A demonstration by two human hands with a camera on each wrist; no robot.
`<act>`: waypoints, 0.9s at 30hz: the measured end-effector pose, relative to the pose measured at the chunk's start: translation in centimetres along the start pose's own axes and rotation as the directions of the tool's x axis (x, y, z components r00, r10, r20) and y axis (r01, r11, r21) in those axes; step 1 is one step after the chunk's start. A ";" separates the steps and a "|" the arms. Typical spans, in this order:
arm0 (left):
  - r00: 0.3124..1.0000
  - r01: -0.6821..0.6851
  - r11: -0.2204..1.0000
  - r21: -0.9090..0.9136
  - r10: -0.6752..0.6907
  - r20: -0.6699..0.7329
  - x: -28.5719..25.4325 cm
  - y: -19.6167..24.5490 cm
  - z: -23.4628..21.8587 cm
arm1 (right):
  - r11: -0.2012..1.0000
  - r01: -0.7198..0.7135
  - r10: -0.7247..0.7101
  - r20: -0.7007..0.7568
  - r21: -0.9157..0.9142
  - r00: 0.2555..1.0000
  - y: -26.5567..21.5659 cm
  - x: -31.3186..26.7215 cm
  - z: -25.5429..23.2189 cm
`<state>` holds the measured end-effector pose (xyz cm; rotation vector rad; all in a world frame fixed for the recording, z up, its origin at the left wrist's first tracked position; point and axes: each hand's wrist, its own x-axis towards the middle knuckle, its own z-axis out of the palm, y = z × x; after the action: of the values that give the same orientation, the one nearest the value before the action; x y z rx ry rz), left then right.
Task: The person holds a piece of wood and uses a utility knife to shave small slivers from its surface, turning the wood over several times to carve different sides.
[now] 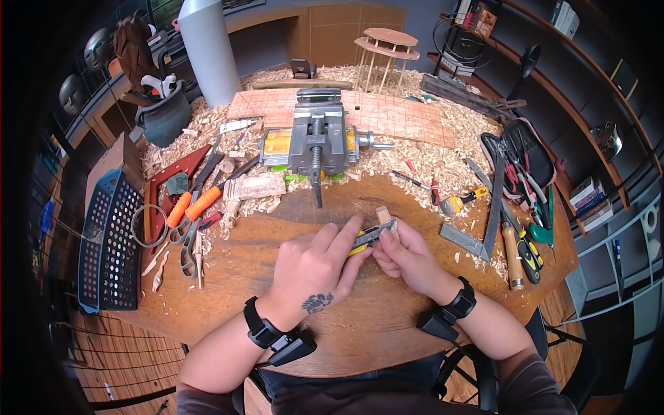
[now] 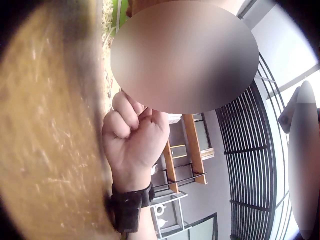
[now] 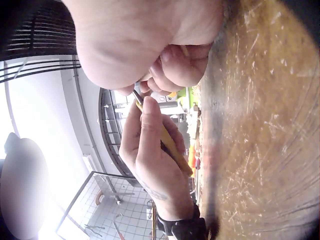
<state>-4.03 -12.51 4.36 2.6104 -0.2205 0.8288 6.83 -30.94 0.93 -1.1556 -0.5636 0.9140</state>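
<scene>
My left hand [image 1: 311,259] grips a yellow and grey utility knife [image 1: 365,240], its blade end pointing toward the right hand. In my right hand [image 1: 415,261] is a small wood stick [image 1: 382,214], whose pale end stands up past the fingers. Blade and stick overlap beside the right thumb in the head view. In the right wrist view the left hand [image 3: 155,150] wraps the yellow knife handle [image 3: 172,150], thumb laid along it. Curled fingers of the right hand [image 2: 135,142] show in the left wrist view, where a blurred oval hides much of the work.
A bench vise [image 1: 318,135] stands ahead on the wooden table [image 1: 332,339], among wood shavings. Orange-handled tools [image 1: 202,203] and a blue basket [image 1: 111,242] lie left. At right are a metal square [image 1: 470,242], a wooden-handled chisel [image 1: 512,259] and a tool case [image 1: 529,152].
</scene>
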 end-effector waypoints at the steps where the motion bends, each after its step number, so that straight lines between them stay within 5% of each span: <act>1: 1.000 0.001 1.000 0.000 -0.001 0.000 0.0 0.0 0.0 | 1.000 0.000 0.000 0.001 0.000 1.000 0.0 0.0 0.1; 16: 0.998 0.049 0.999 -0.003 -0.049 -0.034 0.0 0.2 -0.1 | 0.985 0.032 -0.045 -0.073 -0.167 0.996 -0.3 0.1 0.1; 19: 0.982 0.161 0.984 -0.082 -0.168 -0.090 0.3 -0.5 -0.4 | 0.988 0.029 -0.036 -0.043 -0.154 0.998 -0.6 0.1 0.0; 21: 0.973 0.186 0.975 -0.121 -0.200 -0.115 0.5 -0.9 -0.6 | 0.998 -0.036 0.036 -0.010 0.042 0.999 -1.1 0.2 0.2; 25: 0.963 0.250 0.953 -0.171 -0.264 -0.061 0.5 -1.5 -0.8 | 1.000 -0.014 0.015 -0.037 0.025 0.999 -0.7 0.6 0.0; 27: 0.987 0.098 0.990 -0.103 -0.109 -0.117 0.7 -1.9 -0.8 | 0.965 0.036 -0.077 -0.150 -0.258 0.986 -0.3 0.6 -0.5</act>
<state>-3.37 -10.42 4.75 2.4487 -0.0872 0.9145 7.62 -30.71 0.98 -1.4232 -0.5924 0.7059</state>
